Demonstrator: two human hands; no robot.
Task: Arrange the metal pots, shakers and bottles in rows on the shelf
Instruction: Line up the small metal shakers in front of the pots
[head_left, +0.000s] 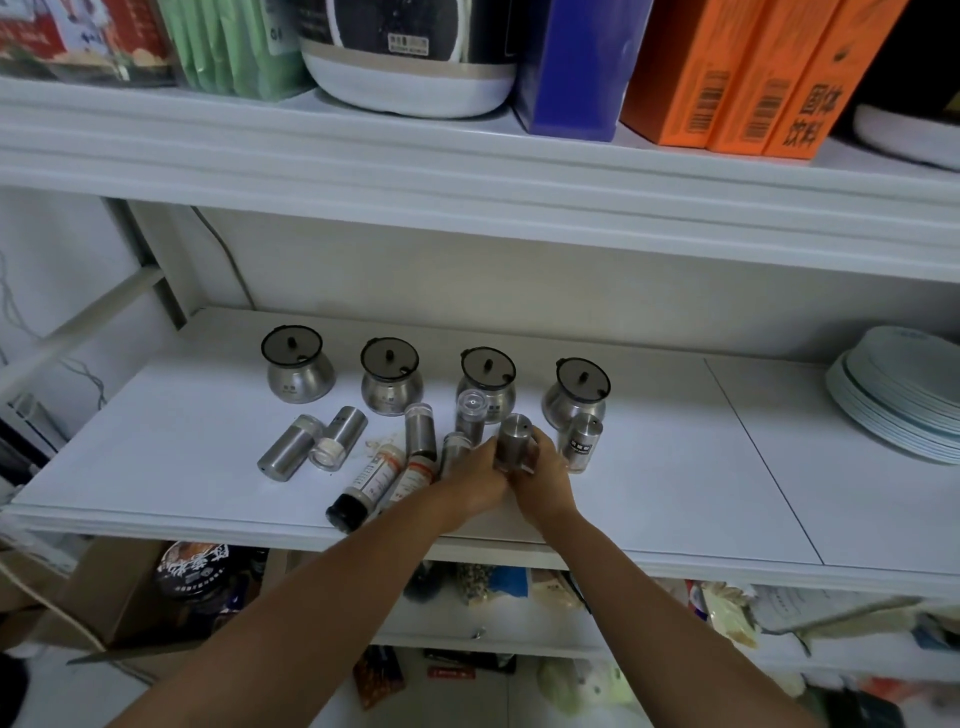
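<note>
Several metal pots with dark lids stand in a row at the back of the white shelf (156, 415), the leftmost pot (297, 370) and the rightmost pot (575, 392) among them. In front, metal shakers lie or stand loosely: two lying at the left (287, 448), one upright at the right (581, 441). Two bottles with orange-white labels (371, 477) lie near the shelf's front edge. My right hand (543, 475) and my left hand (475, 478) are both wrapped around one upright metal shaker (514, 439) at mid-shelf.
A stack of white plates (898, 395) sits at the shelf's right end. The upper shelf holds a rice cooker (410, 57), a blue box and orange boxes (737, 78). Bags and boxes fill the lower shelf.
</note>
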